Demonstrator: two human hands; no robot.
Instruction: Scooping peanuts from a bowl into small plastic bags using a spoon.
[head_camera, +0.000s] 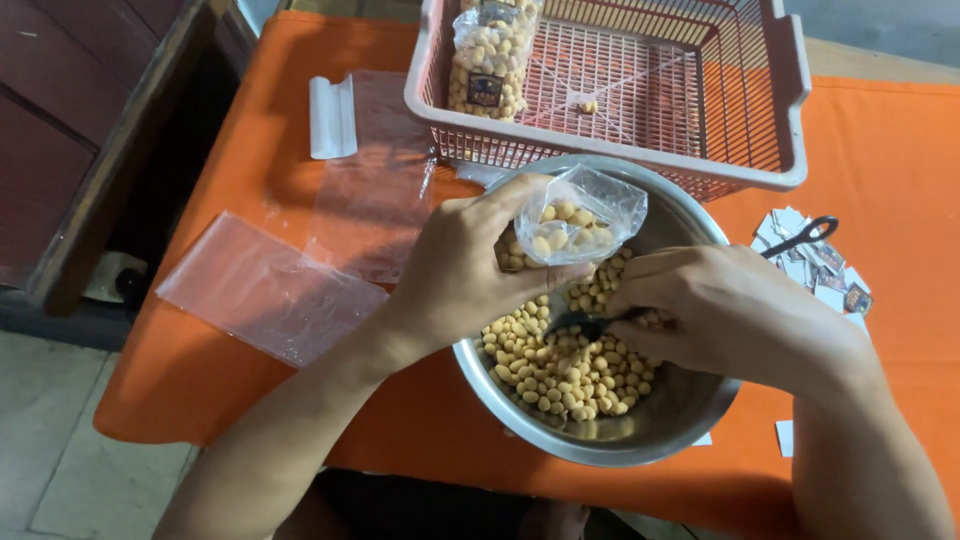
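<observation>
- Nuts (565, 370), small, round and pale yellow, lie heaped in a steel bowl (668, 425) that stands on the orange-covered table (900, 170), just in front of the person.
- The left hand (455, 275) is over the bowl's left rim; its fingers (510, 195) are closed around a small clear plastic bag (585, 215), pinching it near the mouth and holding it above the nuts. The bag is partly filled with the same nuts.
- The right hand (735, 310) reaches in from the right over the bowl, its fingers curled shut on the handle of a dark spoon (590, 323), whose tip rests among the nuts just below the bag.
- Behind the bowl, touching or almost touching its far rim, stands a pink plastic basket (790, 120) with a lattice floor. A filled, sealed bag of nuts (488, 65) with a dark label leans in its left corner, and a few loose nuts lie on its floor.
- To the left of the bowl, flat empty clear bags (265, 290) lie spread on the cloth, with a small white folded piece (332, 115) beyond them.
- To the right, near the table's edge, a pile of small printed paper labels (830, 280) lies with black-handled scissors (805, 235) on top of it.
</observation>
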